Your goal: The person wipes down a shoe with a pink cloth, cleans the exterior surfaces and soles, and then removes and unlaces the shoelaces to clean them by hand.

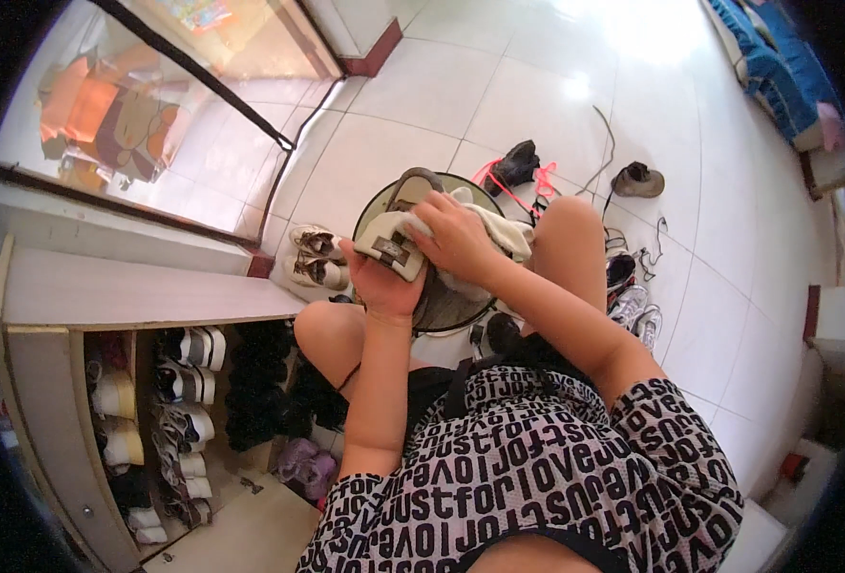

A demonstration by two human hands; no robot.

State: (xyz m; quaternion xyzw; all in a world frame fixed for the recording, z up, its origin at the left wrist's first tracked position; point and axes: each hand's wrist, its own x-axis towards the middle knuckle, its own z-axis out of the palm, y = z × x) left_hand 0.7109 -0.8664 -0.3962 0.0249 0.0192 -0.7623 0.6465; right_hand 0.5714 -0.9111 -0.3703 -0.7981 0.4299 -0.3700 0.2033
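Note:
My left hand (388, 286) cups a cream fabric thing with a brown patch, perhaps a shoe (387, 247), from below at its lower end. Pressed on its upper side is my right hand (451, 233), fingers bent over a pale greyish cloth (417, 223) or wad. A brown strap loop (419, 174) rises just beyond them. Under both hands stands a round dark-topped stool or container (458, 309) between my knees. A cream cloth (505, 228) lies over its right side. What the right fingertips grip is partly hidden.
A pair of worn white shoes (315, 256) stands left of the round thing. Beyond it lie a black shoe (515, 168) with pink laces, a brown shoe (637, 180) and loose laces. Silver sneakers (630, 306) stand at right. A shoe cabinet (150, 286) and glass door (179, 136) flank the left.

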